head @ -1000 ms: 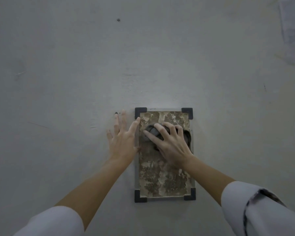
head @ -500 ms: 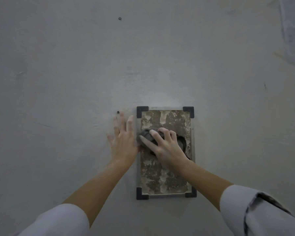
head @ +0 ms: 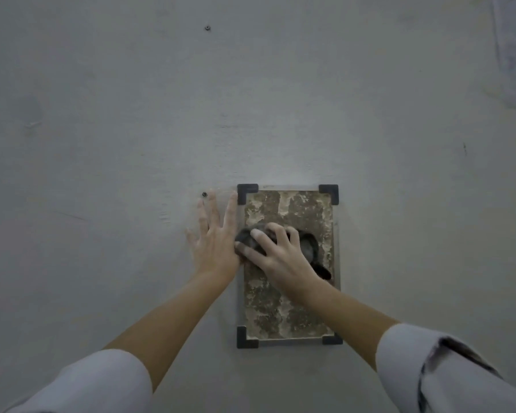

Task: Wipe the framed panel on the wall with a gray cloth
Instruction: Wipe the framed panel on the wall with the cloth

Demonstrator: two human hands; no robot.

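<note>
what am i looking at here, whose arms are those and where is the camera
There is no machine: the two grips are a person's bare hands. The picture comes from a wide-angle camera worn on the person's head, so the arms reach in from below. Ahead is a gray wall with a framed panel fixed to it, mottled brown, with black corner pieces. The left grip lies flat on the wall beside the panel's left edge, fingers straight. The right grip curls over a bunched gray cloth and presses it against the panel's upper half.
</note>
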